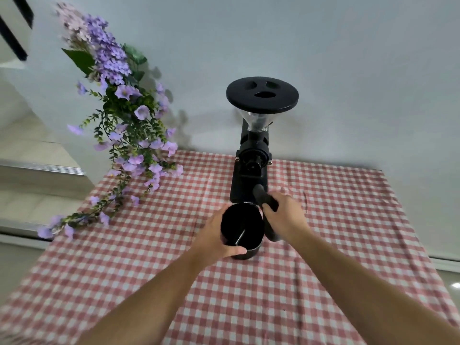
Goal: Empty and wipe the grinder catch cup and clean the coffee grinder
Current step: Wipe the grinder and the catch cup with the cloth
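A tall black coffee grinder (pixel 251 170) stands at the back of the table, with a clear hopper under a round black lid (pixel 261 94). Just in front of its base, my left hand (pixel 214 235) is wrapped around the black catch cup (pixel 242 227), which is upright with its mouth open towards me and looks dark inside. To the right of the cup, my right hand (pixel 286 215) grips a black rubber tool (pixel 265 197) that looks like an air blower. Its narrow end points up at the grinder's base, and its rounded end hangs beside the cup.
A red and white checked tablecloth (pixel 323 245) covers the table. A spray of purple artificial flowers (pixel 124 125) leans over the table's left back corner. A plain white wall rises behind the grinder. The table's edges drop off at left and right.
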Available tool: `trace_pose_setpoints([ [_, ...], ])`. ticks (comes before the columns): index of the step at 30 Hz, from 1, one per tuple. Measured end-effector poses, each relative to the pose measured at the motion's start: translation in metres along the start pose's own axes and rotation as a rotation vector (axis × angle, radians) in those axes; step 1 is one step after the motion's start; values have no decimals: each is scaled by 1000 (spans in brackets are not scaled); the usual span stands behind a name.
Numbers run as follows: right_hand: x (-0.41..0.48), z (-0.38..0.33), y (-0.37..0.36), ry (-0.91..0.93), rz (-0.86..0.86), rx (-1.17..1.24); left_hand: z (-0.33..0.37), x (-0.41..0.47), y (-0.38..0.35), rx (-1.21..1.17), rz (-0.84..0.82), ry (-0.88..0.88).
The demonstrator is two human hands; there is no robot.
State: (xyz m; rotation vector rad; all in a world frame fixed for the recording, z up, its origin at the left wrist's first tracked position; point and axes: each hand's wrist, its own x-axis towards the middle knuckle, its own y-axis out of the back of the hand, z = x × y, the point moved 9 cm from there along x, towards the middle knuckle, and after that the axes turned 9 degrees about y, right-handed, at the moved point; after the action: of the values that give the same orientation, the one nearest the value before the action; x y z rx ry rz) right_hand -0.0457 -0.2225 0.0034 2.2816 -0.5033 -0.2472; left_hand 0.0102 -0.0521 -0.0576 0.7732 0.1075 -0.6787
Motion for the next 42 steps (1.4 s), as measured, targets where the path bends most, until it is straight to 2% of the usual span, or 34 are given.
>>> trace_pose_setpoints([
  [4,-21,-36,-67,267,-273,-441,2,-5,2,37,51,-22],
  [9,-38,-33,-65,410,-477,-466,4,-8,5,67,62,-37],
  [11,-40,-31,-56,400,-563,-429,5,-9,6,63,74,-45],
  [13,-29,-30,-38,351,-519,-380,6,-9,7,53,91,-57],
  [16,0,-34,-8,269,-220,-329,4,-11,5,10,102,-47],
  [18,6,-39,-15,218,-159,-373,0,-13,4,-31,119,-24],
  [24,2,-54,-71,212,-235,-562,-8,-11,2,-92,117,59],
  [29,-16,-62,-89,380,-403,-557,-12,-4,0,-49,85,97],
  [33,-25,-58,-82,470,-490,-539,-12,-3,1,-16,85,76],
  [38,-31,-52,-63,579,-584,-639,-12,-8,2,-37,110,73],
  [40,-31,-38,-55,579,-660,-729,-9,-10,1,-37,122,50],
  [42,-23,-23,-38,482,-669,-724,-9,-12,1,-19,129,44],
])
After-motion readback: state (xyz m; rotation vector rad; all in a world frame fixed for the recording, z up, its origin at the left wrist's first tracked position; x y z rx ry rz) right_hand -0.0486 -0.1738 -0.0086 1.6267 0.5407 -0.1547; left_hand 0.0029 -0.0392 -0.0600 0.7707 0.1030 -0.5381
